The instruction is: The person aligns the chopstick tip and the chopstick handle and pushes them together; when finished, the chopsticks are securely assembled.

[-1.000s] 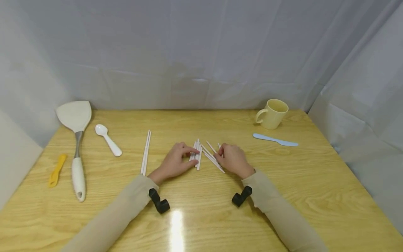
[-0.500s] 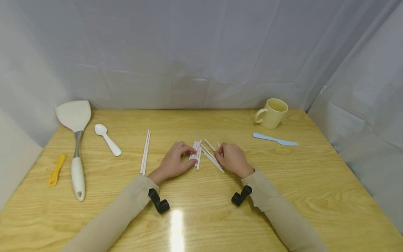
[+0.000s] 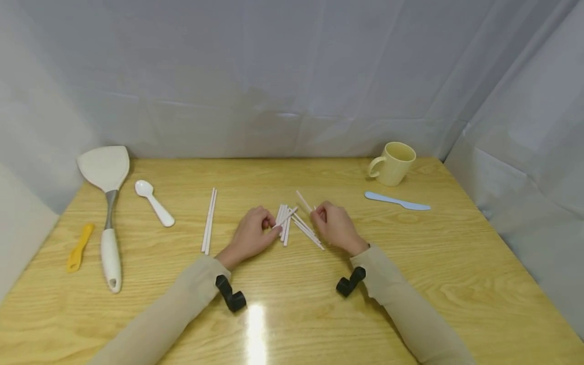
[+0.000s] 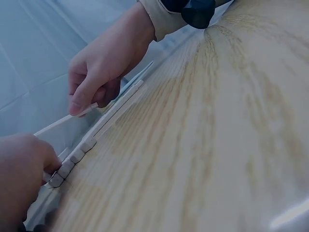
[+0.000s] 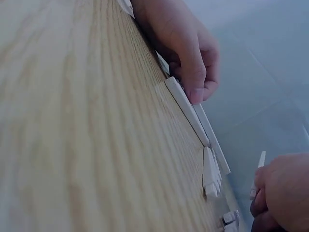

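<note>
My left hand (image 3: pixel 253 235) pinches one white stick (image 3: pixel 289 215) by its near end, so that it slants over a small group of white sticks (image 3: pixel 286 235). In the right wrist view the left thumb lies against that stick (image 5: pixel 212 137). Right of the group, my right hand (image 3: pixel 337 228) holds another white stick (image 3: pixel 303 201) between thumb and fingers. The left wrist view shows this stick (image 4: pixel 58 124) reaching out from the right hand (image 4: pixel 108 63). Several slanted sticks (image 3: pixel 307 233) lie between the hands, beside the group.
Two parallel sticks (image 3: pixel 209 220) lie left of the left hand. Farther left are a white spoon (image 3: pixel 157 205), a spatula (image 3: pixel 111 248) and a yellow utensil (image 3: pixel 80 248). A yellow mug (image 3: pixel 396 165) and a blue knife (image 3: pixel 397 201) are at the back right.
A stick is now pinched in my left hand, slanting over the group. The stick in my right hand has risen, its far end higher in view. Both hands have stayed nearly in place.
</note>
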A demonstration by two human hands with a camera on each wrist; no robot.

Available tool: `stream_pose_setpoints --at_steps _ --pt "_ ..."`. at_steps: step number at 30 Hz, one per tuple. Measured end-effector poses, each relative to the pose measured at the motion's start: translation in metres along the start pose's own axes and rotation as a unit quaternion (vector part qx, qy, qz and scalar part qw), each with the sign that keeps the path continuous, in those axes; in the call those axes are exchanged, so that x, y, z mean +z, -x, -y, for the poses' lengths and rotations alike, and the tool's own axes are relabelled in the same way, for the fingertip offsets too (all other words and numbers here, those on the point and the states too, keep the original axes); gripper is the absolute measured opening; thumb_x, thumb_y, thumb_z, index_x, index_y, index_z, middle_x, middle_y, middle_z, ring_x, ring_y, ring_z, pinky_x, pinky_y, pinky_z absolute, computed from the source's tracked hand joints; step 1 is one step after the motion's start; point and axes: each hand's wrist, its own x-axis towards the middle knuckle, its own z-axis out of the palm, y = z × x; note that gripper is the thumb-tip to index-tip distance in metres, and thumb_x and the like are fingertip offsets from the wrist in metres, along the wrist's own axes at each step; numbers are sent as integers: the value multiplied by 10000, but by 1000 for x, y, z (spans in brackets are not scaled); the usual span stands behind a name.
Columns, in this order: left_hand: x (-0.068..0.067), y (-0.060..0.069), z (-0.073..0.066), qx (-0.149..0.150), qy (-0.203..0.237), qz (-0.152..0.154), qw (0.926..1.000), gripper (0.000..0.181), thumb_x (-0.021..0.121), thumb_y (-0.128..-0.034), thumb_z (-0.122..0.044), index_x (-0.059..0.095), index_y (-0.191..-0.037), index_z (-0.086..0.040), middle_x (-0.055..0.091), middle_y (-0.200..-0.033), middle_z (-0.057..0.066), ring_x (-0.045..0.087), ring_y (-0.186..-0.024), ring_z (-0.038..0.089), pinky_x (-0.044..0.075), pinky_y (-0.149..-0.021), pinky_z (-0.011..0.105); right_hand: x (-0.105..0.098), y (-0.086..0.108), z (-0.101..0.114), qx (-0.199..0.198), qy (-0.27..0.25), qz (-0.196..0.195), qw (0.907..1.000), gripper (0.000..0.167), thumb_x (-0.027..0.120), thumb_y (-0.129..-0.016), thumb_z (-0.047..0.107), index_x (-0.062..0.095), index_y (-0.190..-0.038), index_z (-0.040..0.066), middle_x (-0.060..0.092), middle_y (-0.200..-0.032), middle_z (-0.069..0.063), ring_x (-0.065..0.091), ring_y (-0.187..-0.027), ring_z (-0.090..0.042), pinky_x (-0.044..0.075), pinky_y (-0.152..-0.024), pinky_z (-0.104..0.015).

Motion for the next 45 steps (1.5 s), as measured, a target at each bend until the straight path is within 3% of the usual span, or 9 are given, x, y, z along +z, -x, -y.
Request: stream_pose_setpoints --at_steps 8,13,19,23,30,39,45 --pt "0 2 -2 -62 167 -139 9997 122 698 -852 -154 626 -843 -56 521 -757 36 442 -727 176 363 -664 300 -2 0 -1 46 -566 -335 9978 161 520 -985 115 581 -957 -31 571 -690 -81 473 -535 -117 403 -518 -246" --pt "3 3 -2 -180 616 -367 9973 103 668 -892 -135 618 -891 -45 574 -812 72 498 -762 179 408 -690 291 -3 -1 -3 0 -684 -619 9957 129 487 -987 92 534 -940 -18 544 -666 -61 458 -533 -114 384 -515 -235" --pt "4 4 -4 -302 1604 -591 9848 96 679 -879 -74 599 -865 -24 540 -716 74 478 -649 133 398 -582 216 -7 -3 -1 1 -1096 -847 9904 87 411 -986 61 414 -927 -3 444 -618 -32 389 -511 -116 325 -480 -238" --pt "2 6 -10 -435 2161 -610 9735 88 689 -854 -23 607 -826 -4 580 -732 94 493 -652 112 409 -586 194 -12 -4 1 8 -1520 -665 9861 66 392 -989 54 407 -951 3 485 -639 -67 410 -521 -124 344 -494 -239" --pt "0 9 -15 -539 2458 -436 9668 89 729 -806 9 645 -777 13 637 -760 136 491 -649 82 403 -599 193 -19 -4 2 92 -3029 -117 9529 69 397 -1010 25 435 -990 -28 583 -733 -184 499 -542 -119 445 -535 -268" --pt "-1 10 -17 -506 2408 -236 9690 108 748 -794 4 653 -752 33 683 -850 192 491 -644 71 393 -582 189 -23 -6 2 285 -3592 -412 9319 121 476 -989 23 510 -1010 -92 621 -805 -56 585 -667 -52 462 -603 -269" --pt "-18 15 -42 -429 2385 -202 9700 115 723 -786 56 622 -733 77 670 -844 232 496 -651 51 412 -592 185 -23 -8 1 247 -3857 -290 9218 119 492 -981 20 520 -1000 -95 617 -792 -25 602 -687 -61 463 -629 -246"
